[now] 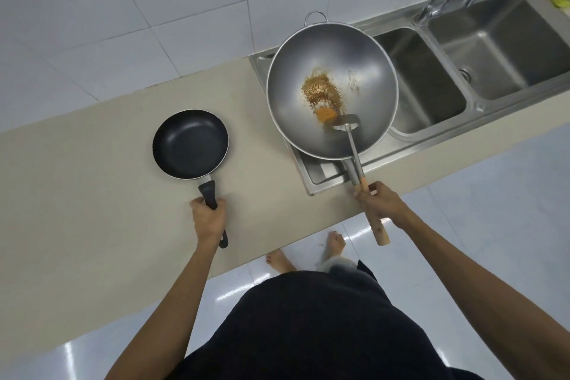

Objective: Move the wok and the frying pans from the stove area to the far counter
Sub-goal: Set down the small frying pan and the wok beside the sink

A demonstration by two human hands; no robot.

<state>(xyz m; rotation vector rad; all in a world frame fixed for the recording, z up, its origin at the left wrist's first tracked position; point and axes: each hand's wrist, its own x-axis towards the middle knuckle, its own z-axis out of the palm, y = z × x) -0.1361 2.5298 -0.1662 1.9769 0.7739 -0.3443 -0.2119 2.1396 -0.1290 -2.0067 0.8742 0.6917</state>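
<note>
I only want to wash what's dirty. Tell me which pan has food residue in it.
The large grey wok over the sink's draining area, held by the right hand, has brown residue at its bottom. The small black frying pan in the left hand looks clean.

Frying pan (190, 144): small, black non-stick, upright on the beige tabletop, handle toward the viewer.
Wok (332, 90): large, grey metal, brown residue inside, over the sink's left end.

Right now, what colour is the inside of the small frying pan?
Black, seen in the head view: the frying pan has a dark non-stick interior.
</note>
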